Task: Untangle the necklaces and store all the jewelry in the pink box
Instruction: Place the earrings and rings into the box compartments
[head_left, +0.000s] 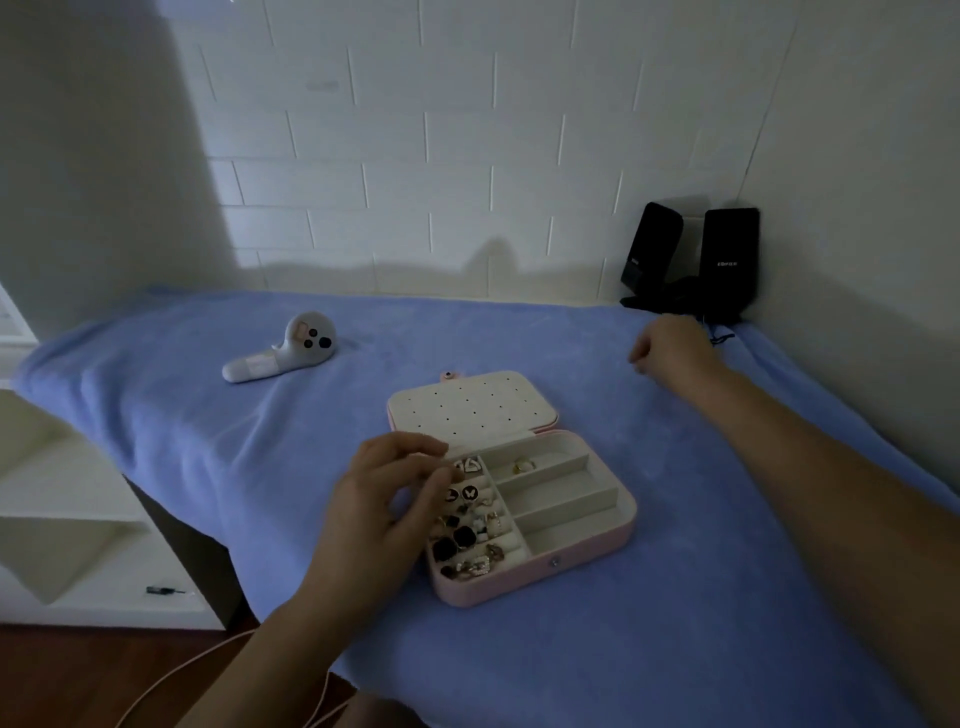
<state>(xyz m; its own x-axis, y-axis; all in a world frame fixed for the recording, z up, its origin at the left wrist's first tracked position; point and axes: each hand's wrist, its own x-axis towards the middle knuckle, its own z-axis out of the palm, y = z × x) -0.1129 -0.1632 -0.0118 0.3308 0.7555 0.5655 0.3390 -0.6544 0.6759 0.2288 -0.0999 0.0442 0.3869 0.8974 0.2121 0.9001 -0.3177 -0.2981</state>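
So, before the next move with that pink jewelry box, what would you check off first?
1. The pink box has its lid open: ok.
2. Free long compartments on its right side: ok, two look empty; the far one holds a gold piece.
3. Whether the left hand, over the earring rows, has a grip on something: cannot tell.
4. Whether the right hand, fingers curled near the black speakers, holds anything: cannot tell.
5. Any necklaces in sight on the blue cloth: not ok, none visible.

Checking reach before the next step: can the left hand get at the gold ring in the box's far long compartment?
Probably yes: the left hand hovers over the open pink box, beside the gold ring, and nothing covers that compartment.
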